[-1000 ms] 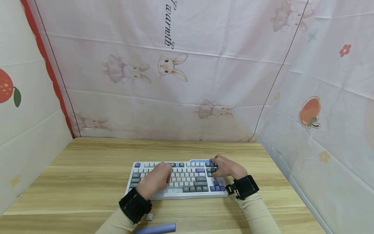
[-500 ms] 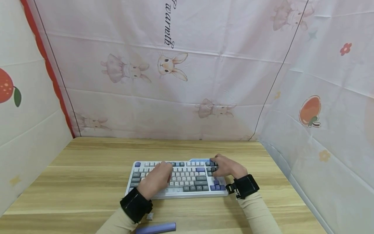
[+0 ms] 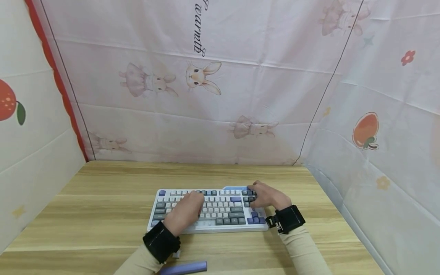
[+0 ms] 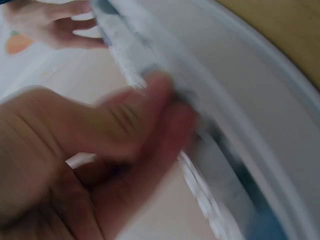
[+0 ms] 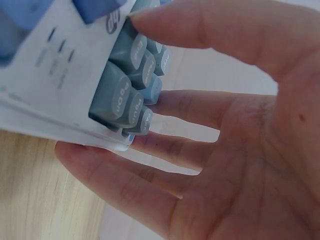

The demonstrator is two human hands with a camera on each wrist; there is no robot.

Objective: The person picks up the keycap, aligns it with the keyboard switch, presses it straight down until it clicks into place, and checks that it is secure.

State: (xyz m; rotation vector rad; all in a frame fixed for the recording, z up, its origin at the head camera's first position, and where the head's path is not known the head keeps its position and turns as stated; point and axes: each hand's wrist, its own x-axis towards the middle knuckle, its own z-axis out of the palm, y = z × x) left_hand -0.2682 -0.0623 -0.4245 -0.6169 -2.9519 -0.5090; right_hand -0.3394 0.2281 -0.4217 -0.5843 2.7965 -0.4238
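A white keyboard [image 3: 233,229] with white, grey and purple keycaps lies on the table. My left hand [image 3: 185,211] reaches over its left-middle part, just above the bottom row. In the left wrist view, the thumb and forefinger of that hand [image 4: 135,130] pinch a small dark grey keycap [image 4: 186,95], blurred and mostly covered. The long slot in the bottom row has no cap on it. My right hand [image 3: 269,196] holds the keyboard's right end. Its thumb rests by the End key [image 5: 131,50], while the other fingers lie along the far and side edges.
A long purple space bar cap [image 3: 185,267] lies on the wooden table [image 3: 103,214] near the front. Beside my left wrist is a small light keycap [image 3: 177,254], partly covered. Printed curtains [image 3: 206,133] close off the back and both sides.
My left hand has shifted slightly to the right over the keyboard, and its wrist now covers more of the small loose keycap. The right hand and keyboard stay put.
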